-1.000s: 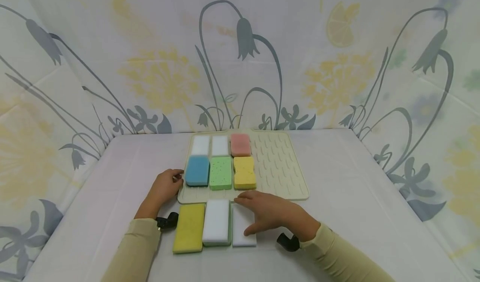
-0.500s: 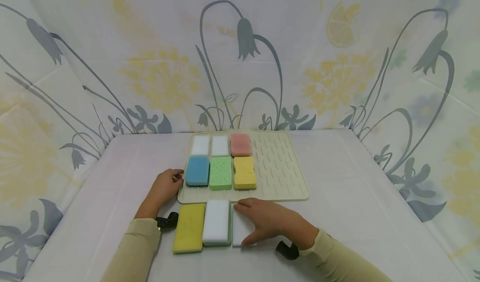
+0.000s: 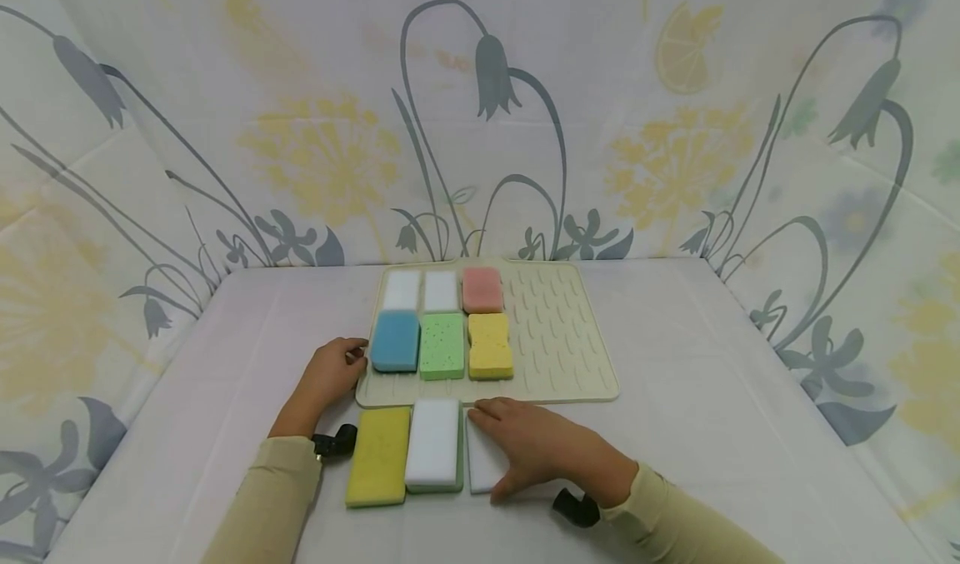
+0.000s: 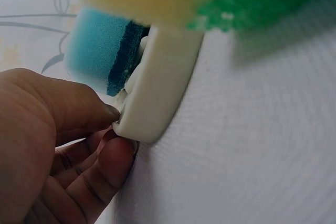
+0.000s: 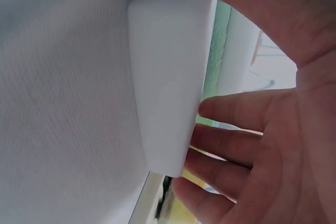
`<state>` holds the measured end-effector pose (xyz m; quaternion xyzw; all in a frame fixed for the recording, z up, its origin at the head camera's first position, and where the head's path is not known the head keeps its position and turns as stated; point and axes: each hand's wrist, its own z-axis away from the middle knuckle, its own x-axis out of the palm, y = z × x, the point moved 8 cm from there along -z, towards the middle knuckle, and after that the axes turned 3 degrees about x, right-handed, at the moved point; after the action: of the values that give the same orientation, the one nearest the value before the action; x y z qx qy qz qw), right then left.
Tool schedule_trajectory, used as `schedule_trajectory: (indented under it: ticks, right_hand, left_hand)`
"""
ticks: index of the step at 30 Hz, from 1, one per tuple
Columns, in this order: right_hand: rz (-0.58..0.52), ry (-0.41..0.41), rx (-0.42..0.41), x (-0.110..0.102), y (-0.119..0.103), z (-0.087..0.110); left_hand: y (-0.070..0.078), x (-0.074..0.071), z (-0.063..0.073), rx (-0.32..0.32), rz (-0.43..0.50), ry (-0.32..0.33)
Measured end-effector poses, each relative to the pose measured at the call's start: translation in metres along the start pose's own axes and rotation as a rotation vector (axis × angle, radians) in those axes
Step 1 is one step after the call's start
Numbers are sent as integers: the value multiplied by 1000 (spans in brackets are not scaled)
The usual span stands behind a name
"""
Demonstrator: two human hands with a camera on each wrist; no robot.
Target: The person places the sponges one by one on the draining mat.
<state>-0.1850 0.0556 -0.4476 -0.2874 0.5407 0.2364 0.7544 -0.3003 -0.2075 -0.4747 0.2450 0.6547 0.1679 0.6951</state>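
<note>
In the head view, my left hand (image 3: 326, 376) pinches the left edge of a cream ridged drying mat (image 3: 562, 331), thumb above and finger below in the left wrist view. My right hand (image 3: 543, 443) holds a plain white sponge (image 3: 483, 460) on the table by its ends, thumb at the near end and fingers at the far end. Its right part is hidden under the hand. To its left lie a white sponge with a green base (image 3: 433, 443) and a flat yellow sponge (image 3: 378, 456), which shows a green underside (image 4: 252, 6) close to the left wrist camera.
On the mat, two white sponges (image 3: 401, 290) and a pink sponge (image 3: 482, 289) form the back row. A blue sponge (image 3: 395, 341), a green sponge (image 3: 442, 346) and a notched yellow sponge (image 3: 490, 346) sit in front. A flowered cloth (image 3: 487, 131) hangs behind.
My right hand has come down toward me onto the plain white sponge, which has shifted slightly right, away from the green-based one. My left hand has stayed at the mat's edge.
</note>
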Motion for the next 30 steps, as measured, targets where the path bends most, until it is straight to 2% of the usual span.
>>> schedule_trajectory:
  ticks: [20,30]
  right_hand:
    - [-69,-32,3,-21,23,12]
    - [-36,27,-8,-47,35,17]
  left_hand:
    - [-2,0,1,-16,8,-12]
    - [-2,0,1,-18,8,-6]
